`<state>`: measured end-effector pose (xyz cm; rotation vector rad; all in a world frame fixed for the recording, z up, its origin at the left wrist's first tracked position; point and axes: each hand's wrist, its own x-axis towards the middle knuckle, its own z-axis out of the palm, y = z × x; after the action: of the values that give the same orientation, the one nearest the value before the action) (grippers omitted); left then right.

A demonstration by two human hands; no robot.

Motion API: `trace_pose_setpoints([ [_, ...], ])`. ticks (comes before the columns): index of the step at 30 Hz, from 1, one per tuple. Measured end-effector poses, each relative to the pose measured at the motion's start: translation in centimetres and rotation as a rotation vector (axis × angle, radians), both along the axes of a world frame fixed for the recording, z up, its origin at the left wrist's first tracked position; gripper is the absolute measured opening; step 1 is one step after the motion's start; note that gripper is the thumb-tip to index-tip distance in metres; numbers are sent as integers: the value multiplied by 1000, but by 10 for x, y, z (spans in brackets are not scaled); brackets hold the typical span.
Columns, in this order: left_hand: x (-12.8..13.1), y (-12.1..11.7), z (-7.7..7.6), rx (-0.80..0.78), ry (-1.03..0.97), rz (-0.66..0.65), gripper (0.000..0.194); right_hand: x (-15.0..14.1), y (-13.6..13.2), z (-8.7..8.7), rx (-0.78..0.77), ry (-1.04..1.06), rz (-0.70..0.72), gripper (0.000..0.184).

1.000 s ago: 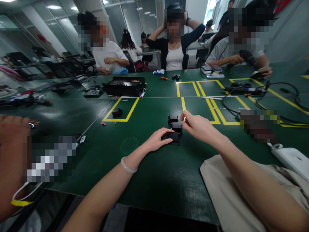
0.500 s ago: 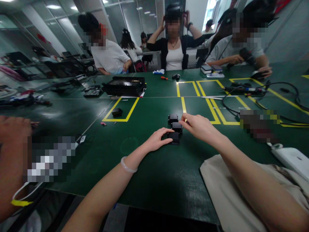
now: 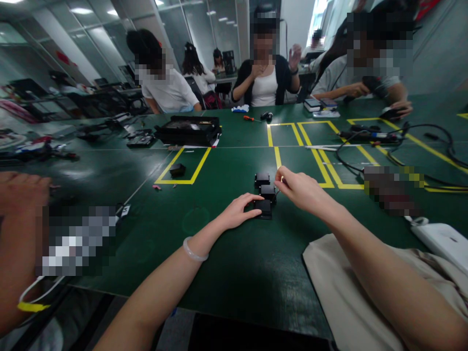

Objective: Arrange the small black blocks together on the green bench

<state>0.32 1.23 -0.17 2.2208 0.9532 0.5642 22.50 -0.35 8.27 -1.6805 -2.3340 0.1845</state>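
Three black box-shaped parts, joined or touching in a staggered row, lie on the green table in front of me. My left hand [image 3: 243, 210] grips the nearest black part [image 3: 263, 208] from the left, thumb on the near side and fingers over its far edge. Just right of the middle black part [image 3: 268, 191], my right hand [image 3: 294, 184] is closed in a pinch. A thin tip shows below its fingers by that part, too small to name. The farthest black part [image 3: 262, 179] is touched by neither hand.
A black open case [image 3: 188, 130] stands at the back left, with a small black block [image 3: 177, 169] inside yellow tape. Cables [image 3: 340, 156] and a white power bank [image 3: 442, 241] lie right. Beige cloth [image 3: 329, 278] is under my right arm. People sit opposite; another person's arm [image 3: 22, 243] is left.
My right hand's fingertips have risen slightly and its pinch has turned a little; my left hand stays put. The person opposite has lowered their arms from their head.
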Motion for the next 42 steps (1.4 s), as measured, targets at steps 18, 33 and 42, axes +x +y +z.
trace_pose_setpoints([
  [18, 0, 0, 1, -9, 11, 6, 39, 0, 1, -2, -2, 7, -10, 19],
  [33, 0, 0, 1, -8, 8, 5, 39, -1, 1, -1, 39, -37, -37, 25],
  [42, 1, 0, 1, -5, 7, 5, 38, 0, 0, 1, 11, 18, -12, 19],
])
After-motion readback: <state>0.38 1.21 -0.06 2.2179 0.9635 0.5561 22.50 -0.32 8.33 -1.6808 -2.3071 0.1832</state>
